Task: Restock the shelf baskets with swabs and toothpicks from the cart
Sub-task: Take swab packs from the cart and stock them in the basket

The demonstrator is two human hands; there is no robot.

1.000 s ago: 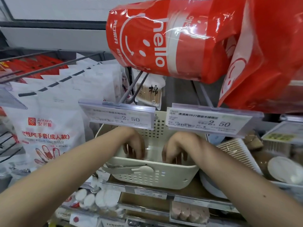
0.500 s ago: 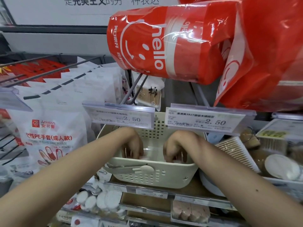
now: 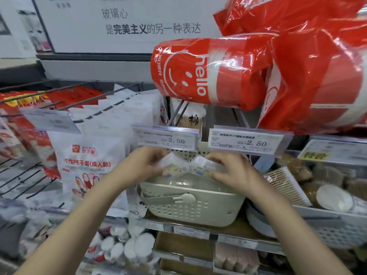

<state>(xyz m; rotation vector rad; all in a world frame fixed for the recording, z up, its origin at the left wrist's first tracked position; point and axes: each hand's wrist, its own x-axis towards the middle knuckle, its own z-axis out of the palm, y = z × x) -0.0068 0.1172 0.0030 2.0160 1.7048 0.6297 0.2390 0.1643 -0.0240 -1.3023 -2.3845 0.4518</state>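
A cream perforated basket (image 3: 190, 209) sits on the shelf in the middle of the head view. Just above its rim, my left hand (image 3: 148, 165) grips a clear plastic packet (image 3: 174, 167) with a small label. My right hand (image 3: 232, 171) grips a second clear packet (image 3: 202, 165) beside it. The two packets nearly touch over the basket. Their contents are blurred, so I cannot tell swabs from toothpicks. More clear plastic shows inside the basket below my hands.
Two price tags reading 2.50 (image 3: 168, 139) (image 3: 248, 142) hang just above my hands. Red "hello" packs (image 3: 208, 70) overhang the shelf. White glove packs (image 3: 87, 165) hang at left. A grey basket (image 3: 325, 225) with wooden sticks and round packs stands at right.
Both hands have come up out of the basket, each now holding a clear packet above its rim. The camera has tilted upward.
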